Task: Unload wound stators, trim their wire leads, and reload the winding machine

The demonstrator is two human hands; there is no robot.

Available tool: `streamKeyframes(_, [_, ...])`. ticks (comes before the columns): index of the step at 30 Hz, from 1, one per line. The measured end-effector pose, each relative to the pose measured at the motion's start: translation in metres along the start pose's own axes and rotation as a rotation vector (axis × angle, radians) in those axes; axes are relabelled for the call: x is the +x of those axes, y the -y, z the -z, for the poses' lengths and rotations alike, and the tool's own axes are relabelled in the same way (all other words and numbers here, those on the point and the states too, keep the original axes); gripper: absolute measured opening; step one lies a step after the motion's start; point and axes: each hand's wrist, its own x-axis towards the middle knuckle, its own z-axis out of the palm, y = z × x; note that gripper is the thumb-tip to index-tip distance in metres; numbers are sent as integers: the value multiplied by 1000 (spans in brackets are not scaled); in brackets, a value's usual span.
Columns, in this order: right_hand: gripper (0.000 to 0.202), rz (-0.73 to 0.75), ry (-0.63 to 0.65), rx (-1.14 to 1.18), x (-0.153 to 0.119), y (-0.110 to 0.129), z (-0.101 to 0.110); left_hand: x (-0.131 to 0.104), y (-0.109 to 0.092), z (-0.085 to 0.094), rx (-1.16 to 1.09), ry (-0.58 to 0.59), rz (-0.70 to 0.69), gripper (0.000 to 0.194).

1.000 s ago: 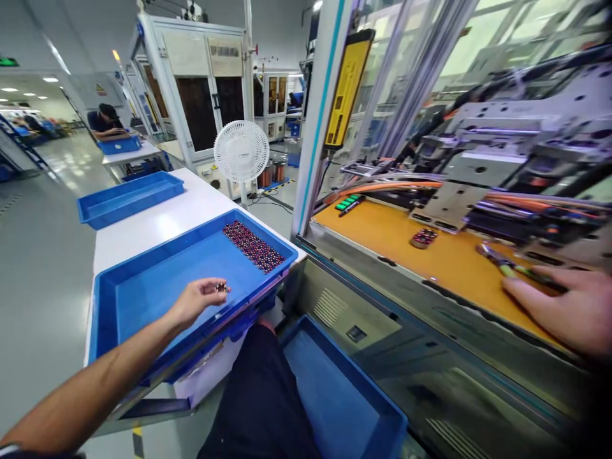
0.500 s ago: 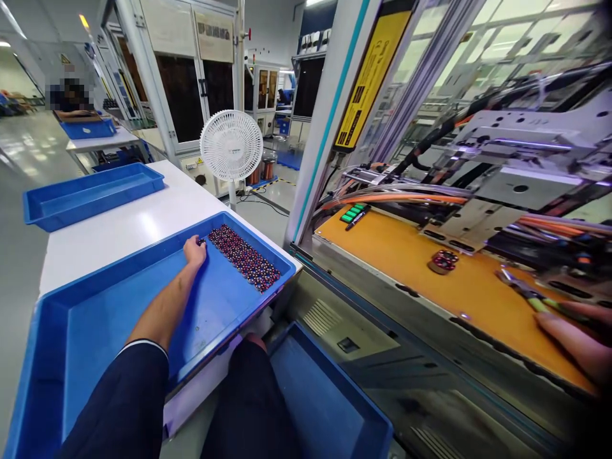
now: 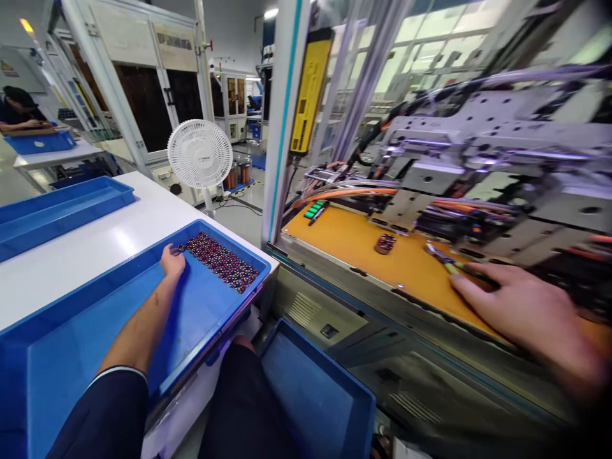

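Note:
Inside the large blue tray (image 3: 119, 299), my left hand (image 3: 173, 261) has its fingers pinched around a small dark part (image 3: 178, 249), at the left end of the packed rows of small red and dark parts (image 3: 222, 261). My right hand (image 3: 521, 299) is over the orange machine surface (image 3: 339, 239), its thumb and fingers closed on the handles of pliers (image 3: 442, 256). The pliers' tip points left. A round part with copper-red windings (image 3: 385, 243) sits on the orange surface, left of the pliers.
Behind the tray stands a white fan (image 3: 199, 154). Another blue tray (image 3: 62, 213) lies farther back on the white table (image 3: 157, 213). A blue bin (image 3: 315, 395) is low beside my legs. Machine heads (image 3: 425, 182) overhang the orange surface. A person (image 3: 19, 111) sits far left.
The view has turned right, so the scene sits farther left and more of my right hand shows. My left hand has brought its small part up to the end of the rows.

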Motion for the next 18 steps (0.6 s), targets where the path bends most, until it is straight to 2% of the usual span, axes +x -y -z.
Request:
streamKeyframes(2, [34, 1, 34, 26, -10, 19, 20, -15, -27, 8, -36, 23, -59, 37])
streamKeyframes(5, [30, 44, 47, 50, -18, 31, 33, -54, -89, 4, -133, 147, -257, 46])
streamKeyframes(8, [27, 62, 56, 54, -22, 30, 34, -116, -166, -15, -245, 395, -534, 54])
streamKeyframes(10, [27, 75, 58, 58, -25, 29, 34, -165, -213, -34, -272, 585, -668, 42])
streamKeyframes(12, [27, 93, 58, 65, -30, 29, 37, -210, -250, -55, -268, 733, -732, 35])
streamKeyframes(15, [28, 108, 59, 80, -36, 29, 41, -260, -286, -81, -238, 842, -749, 31])
streamKeyframes(18, [29, 93, 55, 114, -40, 28, 43, -286, -304, -93, -222, 835, -728, 33])
